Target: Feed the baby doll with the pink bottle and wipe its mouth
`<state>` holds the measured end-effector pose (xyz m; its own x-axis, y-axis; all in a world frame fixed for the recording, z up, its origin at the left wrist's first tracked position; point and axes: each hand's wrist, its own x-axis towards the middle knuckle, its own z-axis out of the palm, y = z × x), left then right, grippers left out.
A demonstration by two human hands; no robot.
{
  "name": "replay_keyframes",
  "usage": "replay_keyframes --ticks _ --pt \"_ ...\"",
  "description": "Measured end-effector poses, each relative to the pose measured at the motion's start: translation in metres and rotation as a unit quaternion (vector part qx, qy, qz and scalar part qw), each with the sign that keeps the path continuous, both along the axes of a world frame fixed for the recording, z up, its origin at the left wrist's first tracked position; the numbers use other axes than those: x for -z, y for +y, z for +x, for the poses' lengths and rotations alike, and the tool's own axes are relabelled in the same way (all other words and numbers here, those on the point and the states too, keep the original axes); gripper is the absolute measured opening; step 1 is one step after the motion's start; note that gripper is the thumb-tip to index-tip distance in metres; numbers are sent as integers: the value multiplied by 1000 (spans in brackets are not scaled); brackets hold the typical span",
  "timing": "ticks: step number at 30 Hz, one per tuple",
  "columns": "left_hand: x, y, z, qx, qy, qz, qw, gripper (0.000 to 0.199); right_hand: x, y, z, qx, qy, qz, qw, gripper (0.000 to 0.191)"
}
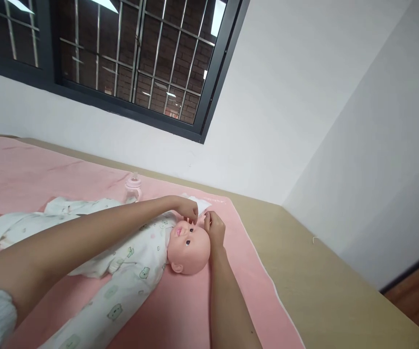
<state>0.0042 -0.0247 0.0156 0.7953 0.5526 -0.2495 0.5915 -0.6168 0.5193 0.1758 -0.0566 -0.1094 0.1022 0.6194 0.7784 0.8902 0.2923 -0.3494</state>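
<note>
A baby doll (191, 249) in white patterned clothes (136, 257) lies on its back on a pink blanket (180, 310), its bald head toward the right. My left hand (187, 208) reaches across the doll's body to the far side of its face, fingers curled near the cheek. Just beyond the top of the head is my right hand (214, 228), its fingers closed together. What either hand holds, if anything, is too small to make out. White cloth (201, 202) lies behind the hands.
A pink baby bottle (132, 189) stands on the blanket behind the doll. The blanket covers a wooden surface (285, 252) that meets white walls (267, 106). Above is a dark-framed window (129, 104) with metal bars.
</note>
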Motion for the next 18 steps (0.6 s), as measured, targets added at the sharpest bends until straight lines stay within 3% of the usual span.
replay_keyframes --ticks 5,10,18 --pt "11 3 18 13 67 -106 992 11 -1 -1 -3 0 -13 -33 999 38" --pt "18 -3 22 21 118 -216 969 31 -3 -3 -6 -31 -48 -73 996 37" --pt "18 -6 17 22 58 -231 971 36 -9 -6 -10 -50 -25 -121 991 37"
